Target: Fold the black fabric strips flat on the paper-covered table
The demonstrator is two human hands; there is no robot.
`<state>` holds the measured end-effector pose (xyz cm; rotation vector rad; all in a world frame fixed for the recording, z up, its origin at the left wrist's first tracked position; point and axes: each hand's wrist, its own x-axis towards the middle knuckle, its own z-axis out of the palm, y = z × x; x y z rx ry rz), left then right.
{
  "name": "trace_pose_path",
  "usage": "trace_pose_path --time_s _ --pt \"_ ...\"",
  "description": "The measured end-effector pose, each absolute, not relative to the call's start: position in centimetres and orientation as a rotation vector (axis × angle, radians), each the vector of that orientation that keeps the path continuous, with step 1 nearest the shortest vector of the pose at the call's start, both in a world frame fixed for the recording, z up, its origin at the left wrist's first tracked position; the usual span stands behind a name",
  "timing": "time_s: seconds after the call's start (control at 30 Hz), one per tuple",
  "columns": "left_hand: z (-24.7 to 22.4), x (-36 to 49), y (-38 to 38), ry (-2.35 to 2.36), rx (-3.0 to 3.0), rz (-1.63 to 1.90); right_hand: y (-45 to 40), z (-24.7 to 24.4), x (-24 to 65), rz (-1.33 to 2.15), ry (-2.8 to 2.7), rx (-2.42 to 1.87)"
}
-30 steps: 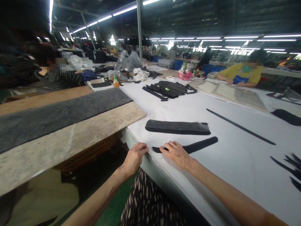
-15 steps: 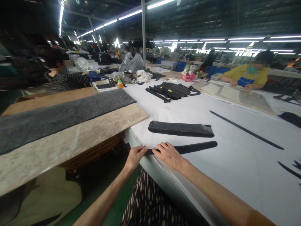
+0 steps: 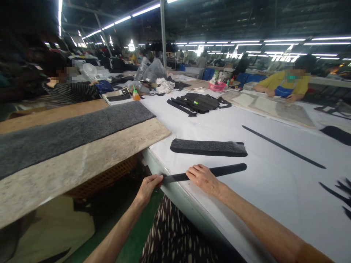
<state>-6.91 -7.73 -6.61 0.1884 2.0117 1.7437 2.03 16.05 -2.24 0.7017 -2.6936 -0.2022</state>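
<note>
A long black fabric strip [image 3: 230,170] with a rounded far end lies across the corner of the white table. Its near end reaches past the table edge, where my left hand [image 3: 149,186] pinches it between thumb and fingers. My right hand [image 3: 204,179] is closed over the middle of the strip, its fingers curled together and pressing down against the tabletop; the fingertips are partly hidden. Just beyond the strip rests a stack of dark grey, fuzzy-topped strips [image 3: 208,147].
A worn board [image 3: 137,140] bearing a long grey felt piece [image 3: 82,128] adjoins the table on the left. Black pieces [image 3: 200,102], a thin black strip [image 3: 282,146] and a pink basket [image 3: 218,86] are on the white table [image 3: 274,193]. Co-workers sit at left and right.
My left hand has moved left, away from my right hand, with the strip's end in its pinch. More strip now shows between the hands. The view has shifted slightly.
</note>
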Motion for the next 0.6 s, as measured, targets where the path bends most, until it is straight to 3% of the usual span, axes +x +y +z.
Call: trace_pose_path --time_s 0.6 --pt "-13.1 -7.9 -14.7 2.213 -0.074 1.609 19.0 -2.2 4.9 -0.170 -2.642 0.684"
